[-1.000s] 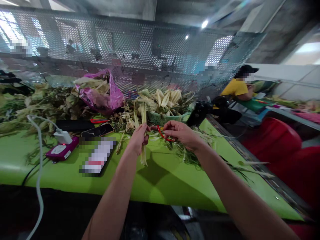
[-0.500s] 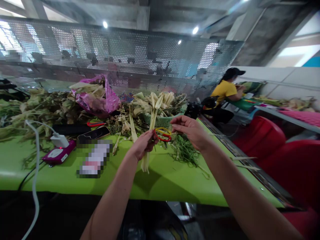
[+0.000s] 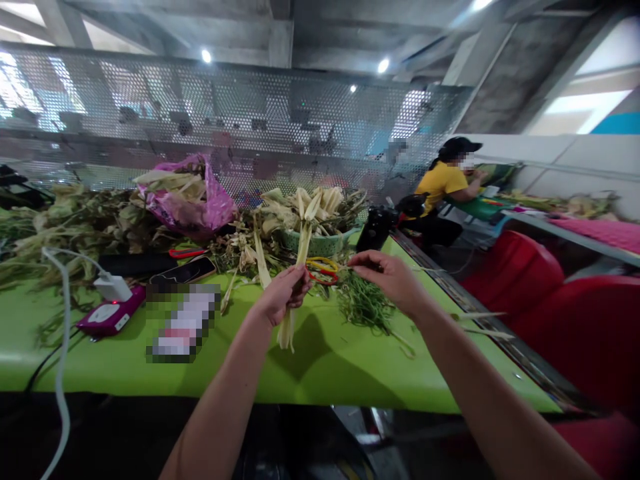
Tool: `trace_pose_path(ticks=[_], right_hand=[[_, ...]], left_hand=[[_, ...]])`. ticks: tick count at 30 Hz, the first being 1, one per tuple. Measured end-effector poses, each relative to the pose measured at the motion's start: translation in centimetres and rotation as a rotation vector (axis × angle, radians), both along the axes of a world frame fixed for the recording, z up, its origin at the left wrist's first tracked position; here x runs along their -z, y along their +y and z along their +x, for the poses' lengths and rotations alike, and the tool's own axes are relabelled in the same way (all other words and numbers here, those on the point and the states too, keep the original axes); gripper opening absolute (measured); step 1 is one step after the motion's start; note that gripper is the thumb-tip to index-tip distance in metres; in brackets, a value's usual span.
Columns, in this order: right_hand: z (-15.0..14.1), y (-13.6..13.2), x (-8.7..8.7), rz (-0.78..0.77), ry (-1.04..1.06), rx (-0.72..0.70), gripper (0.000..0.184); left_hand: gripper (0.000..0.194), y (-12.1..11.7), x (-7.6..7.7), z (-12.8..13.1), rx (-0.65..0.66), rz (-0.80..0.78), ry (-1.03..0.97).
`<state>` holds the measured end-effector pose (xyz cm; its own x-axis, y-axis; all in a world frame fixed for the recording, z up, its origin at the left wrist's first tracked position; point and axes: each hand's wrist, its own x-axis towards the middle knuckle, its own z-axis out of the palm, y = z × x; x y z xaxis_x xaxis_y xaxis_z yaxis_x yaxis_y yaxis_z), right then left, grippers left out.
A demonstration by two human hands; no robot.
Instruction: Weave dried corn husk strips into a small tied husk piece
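My left hand (image 3: 286, 293) is closed around a bundle of pale dried corn husks (image 3: 303, 247), held upright over the table. The husks fan out above the fist and their ends hang below it. Just right of that fist are scissors (image 3: 324, 272) with red and yellow handle loops; their blades are hidden. My right hand (image 3: 387, 277) is beside the scissors, apart from them, with thumb and fingertips brought together. Whether a thin strand is between them is too small to make out. Below it lies a heap of green stringy strands (image 3: 367, 303).
A green basket (image 3: 320, 241) of husks stands behind. To the left are a purple bag (image 3: 220, 203), loose husks (image 3: 75, 220), phones (image 3: 187, 272), and a power strip (image 3: 113, 317) with a white cable. A dark object (image 3: 376, 228) stands right. A person (image 3: 443, 183) sits beyond red chairs (image 3: 520, 263).
My right hand has let go of the scissors' red handle and moved right of them. The left hand keeps the husk bundle. The view has turned slightly to the right.
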<state>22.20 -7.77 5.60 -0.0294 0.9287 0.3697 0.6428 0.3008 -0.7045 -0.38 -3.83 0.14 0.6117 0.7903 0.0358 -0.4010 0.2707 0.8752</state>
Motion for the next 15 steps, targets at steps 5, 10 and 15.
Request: trace_pose_path(ticks=[5, 10, 15], right_hand=[[-2.6, -0.1, 0.7, 0.066, -0.087, -0.106, 0.023], [-5.2, 0.1, 1.9, 0.096, -0.114, -0.172, 0.021], [-5.8, -0.5, 2.1, 0.169, -0.148, -0.08, 0.009]], left_hand=[[0.033, -0.1, -0.2, 0.1, -0.018, -0.003, 0.003], [0.033, -0.1, -0.2, 0.0, -0.035, -0.014, -0.013], [0.033, 0.0, -0.2, -0.2, -0.014, -0.024, -0.049]])
